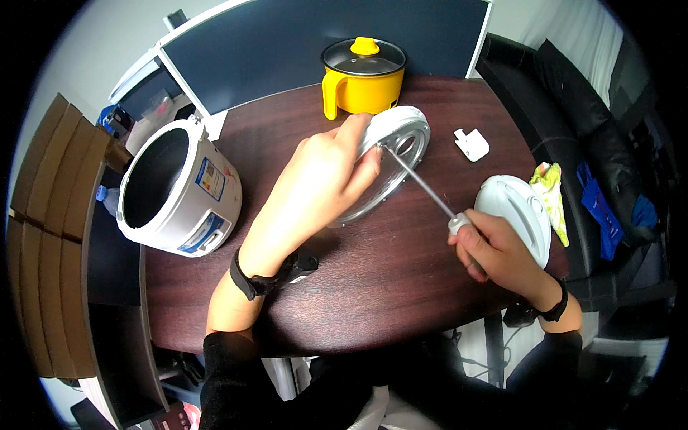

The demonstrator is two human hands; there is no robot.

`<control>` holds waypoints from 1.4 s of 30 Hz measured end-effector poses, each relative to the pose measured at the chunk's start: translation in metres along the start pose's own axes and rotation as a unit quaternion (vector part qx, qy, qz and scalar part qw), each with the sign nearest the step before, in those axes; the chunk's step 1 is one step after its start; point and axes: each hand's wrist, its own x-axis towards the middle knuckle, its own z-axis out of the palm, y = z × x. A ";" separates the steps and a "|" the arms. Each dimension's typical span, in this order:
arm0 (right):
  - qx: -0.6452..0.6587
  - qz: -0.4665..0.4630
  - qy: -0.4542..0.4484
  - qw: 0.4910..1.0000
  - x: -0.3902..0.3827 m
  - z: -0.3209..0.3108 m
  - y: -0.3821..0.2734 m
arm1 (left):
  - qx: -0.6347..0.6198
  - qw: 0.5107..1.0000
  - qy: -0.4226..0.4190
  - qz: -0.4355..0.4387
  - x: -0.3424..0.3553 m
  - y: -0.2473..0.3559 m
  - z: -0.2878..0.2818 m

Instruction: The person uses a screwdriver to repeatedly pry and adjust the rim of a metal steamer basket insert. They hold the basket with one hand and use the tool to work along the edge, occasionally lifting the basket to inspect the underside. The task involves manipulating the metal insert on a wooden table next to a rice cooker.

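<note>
Over the middle of the dark wooden table point(373, 301), the person's left hand point(326, 168) grips a round lid point(403, 126) by its rim, thumb and fingers closed on it, the lid tilted up on edge. The right hand point(502, 251) has its fingers wrapped round the pale handle of a screwdriver point(424, 185), whose tip meets the lid beside the left fingertips; whether it sits in a screw cannot be told.

Close behind the lid, near the far edge, stands a yellow pot point(367, 89) with its glass cover on, a dark divider point(287, 50) rising behind it. A white cooker body point(208, 201), open at the top, stands at the left edge. By the right edge lies an oval white cover point(512, 208), partly hidden by the right hand, with a yellow-green cloth point(550, 197) just beside it. A small white piece point(473, 145) lies farther back, toward the far right corner. Beyond the right edge is a black couch point(566, 107) with a blue bag point(598, 211); cardboard boxes point(50, 179) are stacked past the left edge.
</note>
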 end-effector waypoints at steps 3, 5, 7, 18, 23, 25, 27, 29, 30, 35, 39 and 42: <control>-0.224 -0.131 0.113 0.959 -0.001 -0.004 0.001 | -0.003 1.000 -0.004 0.000 0.001 -0.001 0.001; -0.267 -0.171 0.145 0.937 0.000 -0.004 0.000 | -0.003 1.000 -0.008 -0.009 0.001 0.001 -0.002; -0.280 -0.177 0.149 0.932 0.001 -0.004 -0.002 | 0.001 1.000 -0.015 -0.003 0.002 0.004 -0.004; -0.306 -0.182 0.155 0.921 0.003 -0.001 0.001 | 0.003 1.000 -0.012 -0.010 0.003 0.002 -0.004; -0.303 -0.183 0.161 0.921 0.003 -0.003 0.001 | -0.010 1.000 -0.001 -0.013 0.002 0.000 -0.001; -0.304 -0.182 0.163 0.921 0.003 -0.003 0.001 | -0.010 1.000 0.005 -0.004 0.001 -0.001 0.001; -0.300 -0.172 0.158 0.925 0.004 -0.003 0.002 | -0.006 1.000 0.005 -0.004 0.001 -0.001 0.002; -0.292 -0.152 0.148 0.933 0.005 -0.002 0.003 | 0.001 1.000 0.000 -0.014 0.000 -0.001 0.001; -0.244 -0.123 0.104 0.956 0.006 -0.002 0.004 | 0.009 1.000 -0.002 -0.007 0.000 0.001 0.001; 0.261 0.100 -0.166 0.946 0.008 0.012 0.019 | 0.035 0.999 -0.005 0.003 0.001 0.006 0.002; 0.450 0.097 -0.240 0.855 0.005 0.024 0.017 | 0.024 1.000 0.011 0.003 0.000 0.002 0.005; 0.286 0.097 -0.179 0.936 0.004 0.012 0.011 | 0.022 1.000 -0.004 -0.005 0.000 0.003 0.000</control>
